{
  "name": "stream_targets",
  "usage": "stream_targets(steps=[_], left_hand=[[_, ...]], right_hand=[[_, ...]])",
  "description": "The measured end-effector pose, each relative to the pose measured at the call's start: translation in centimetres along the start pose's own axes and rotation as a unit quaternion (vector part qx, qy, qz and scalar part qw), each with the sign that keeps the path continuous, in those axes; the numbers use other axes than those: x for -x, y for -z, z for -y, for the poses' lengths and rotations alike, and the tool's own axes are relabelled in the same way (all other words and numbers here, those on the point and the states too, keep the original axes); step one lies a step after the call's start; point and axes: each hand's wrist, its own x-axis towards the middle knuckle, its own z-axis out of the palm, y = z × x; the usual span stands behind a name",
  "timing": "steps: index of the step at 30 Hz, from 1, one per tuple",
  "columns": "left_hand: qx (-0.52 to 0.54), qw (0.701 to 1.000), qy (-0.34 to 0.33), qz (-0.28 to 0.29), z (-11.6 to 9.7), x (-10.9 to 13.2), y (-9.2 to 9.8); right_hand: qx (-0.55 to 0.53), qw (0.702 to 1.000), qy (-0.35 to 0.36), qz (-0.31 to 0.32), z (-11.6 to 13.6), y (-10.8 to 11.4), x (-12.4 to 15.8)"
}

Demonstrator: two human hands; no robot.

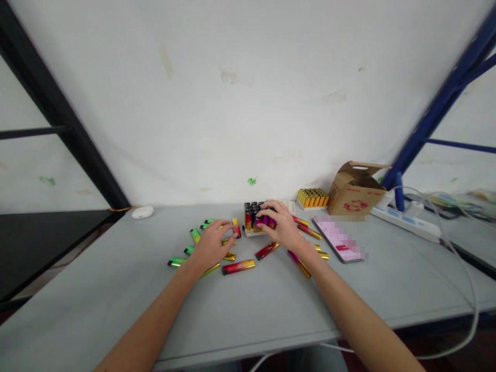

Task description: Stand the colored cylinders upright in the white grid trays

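A group of upright lighters (pixel 249 216) with dark tops is packed together in a pale tray (pixel 253 234), which is set on the grey table (pixel 240 320) near the wall (pixel 232 103). Red, yellow and purple casings can be seen in the group, though part of it is covered by the right hand (pixel 282 226). That hand is bent over the lighters, with the thumb and forefinger spread to either side of a purple casing; whether it is gripped or only touched cannot be told.

To the left of the tray, the left hand (pixel 212 245) is held low over loose lighters, its fingers curved and its thumb parted from them; nothing is seen to be held. A red-and-yellow lighter (pixel 236 228) is placed just beside its fingertips. Green lighters (pixel 177 262) are scattered around this hand and partly hidden by it. Nearer the table's front edge, another red-and-yellow lighter (pixel 239 267) is laid flat, and a purple-and-yellow lighter (pixel 299 264) is partly covered by the right forearm.

Farther right, a phone (pixel 337 238) is laid screen up. Behind it, a block of yellow cylinders (pixel 313 198) is stood beside an open cardboard box (pixel 351 195), near a white power strip (pixel 411 223).
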Motion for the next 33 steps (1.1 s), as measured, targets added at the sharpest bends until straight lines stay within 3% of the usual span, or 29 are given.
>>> stream_targets(steps=[5,21,24,27,29,31,33], left_hand=[[-0.003,1.000,0.008,0.004,0.2,-0.1,0.0],[0.017,1.000,0.000,0.006,-0.3,-0.3,0.3],[0.014,1.000,0.003,0.003,-0.3,-0.2,0.2],[0.010,1.000,0.012,0.006,-0.3,-0.1,0.3],[0.008,1.000,0.016,0.011,-0.3,-0.1,0.3],[0.008,1.000,0.016,0.016,-0.4,-0.1,0.4],[0.009,1.000,0.013,0.019,-0.4,-0.2,0.3]], right_hand=[[0.020,1.000,-0.002,-0.020,0.1,-0.3,0.1],[0.095,0.995,-0.017,0.002,-0.4,-0.3,0.0],[0.087,0.996,-0.028,-0.012,-0.4,0.4,0.1],[0.065,0.995,-0.070,-0.028,0.0,2.6,0.8],[0.070,0.988,-0.124,0.055,0.5,4.4,2.1],[0.128,0.961,-0.180,0.168,1.1,6.0,3.7],[0.202,0.932,-0.210,0.216,1.9,6.8,5.5]])
